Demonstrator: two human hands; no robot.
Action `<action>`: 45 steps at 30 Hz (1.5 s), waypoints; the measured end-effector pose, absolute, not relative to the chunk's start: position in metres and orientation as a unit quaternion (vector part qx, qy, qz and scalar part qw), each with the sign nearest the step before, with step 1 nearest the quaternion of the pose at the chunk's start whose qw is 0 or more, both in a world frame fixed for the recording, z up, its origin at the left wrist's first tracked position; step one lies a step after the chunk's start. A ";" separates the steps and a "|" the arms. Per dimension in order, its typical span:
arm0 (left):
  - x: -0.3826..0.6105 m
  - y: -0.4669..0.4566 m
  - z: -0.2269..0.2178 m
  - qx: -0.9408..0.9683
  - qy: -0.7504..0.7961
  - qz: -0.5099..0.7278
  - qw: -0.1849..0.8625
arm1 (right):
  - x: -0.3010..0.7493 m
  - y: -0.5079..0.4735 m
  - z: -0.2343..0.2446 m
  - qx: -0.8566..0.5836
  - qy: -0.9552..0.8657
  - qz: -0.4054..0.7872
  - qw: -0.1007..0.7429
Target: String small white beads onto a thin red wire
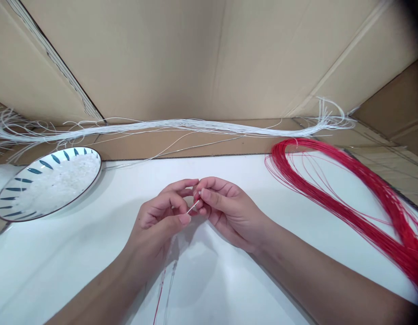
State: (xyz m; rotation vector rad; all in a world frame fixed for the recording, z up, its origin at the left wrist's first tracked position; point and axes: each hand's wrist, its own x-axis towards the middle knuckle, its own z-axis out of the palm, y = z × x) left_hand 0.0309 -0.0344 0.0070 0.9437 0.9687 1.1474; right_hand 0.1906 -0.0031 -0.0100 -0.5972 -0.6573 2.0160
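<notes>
My left hand (161,216) and my right hand (225,207) meet over the white table (93,271), fingertips touching. Between them runs a short stretch of thin white thread (193,207), pinched by the fingers of both hands. Under my left hand a red thread (159,295) and a pale beaded strand (171,280) hang down toward the table's near edge. Whether the right fingers also hold a bead is too small to tell.
A white plate (12,183) with blue leaf marks holds small white beads (59,180) at the left. A long bundle of white threads (181,125) lies along the back. A thick loop of red threads (358,198) lies at the right. Brown cardboard (195,54) walls the back.
</notes>
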 end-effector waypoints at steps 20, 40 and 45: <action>0.026 -0.035 0.007 0.446 0.395 0.484 0.641 | 0.194 -0.005 -0.012 -0.207 -0.267 0.831 0.441; 0.025 -0.036 0.003 0.435 0.348 0.493 0.669 | 0.193 -0.005 -0.011 -0.176 -0.268 0.842 0.434; 0.025 -0.035 0.002 0.446 0.349 0.493 0.661 | 0.193 -0.005 -0.012 -0.180 -0.270 0.841 0.434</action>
